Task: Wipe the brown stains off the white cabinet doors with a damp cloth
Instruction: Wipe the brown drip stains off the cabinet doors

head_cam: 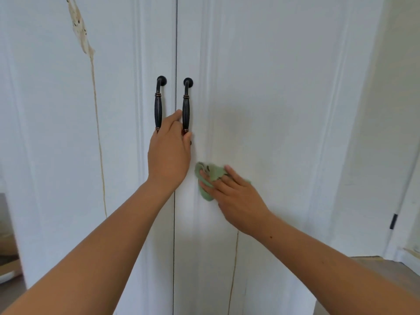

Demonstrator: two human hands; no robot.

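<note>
Two white cabinet doors meet at a centre seam, the left door and the right door. A brown-speckled stain sits high on the left door, and a thin drip line runs down from it. A second thin brown line runs low on the right door. My right hand presses a bunched green cloth flat against the right door near the seam. My left hand lies between the two dark handles, thumb and forefinger around the lower end of the right handle.
The left handle hangs just left of my left hand. A white wall or frame with a dark hinge stands to the right. Wood floor shows at lower right, and some objects lie on the floor at far left.
</note>
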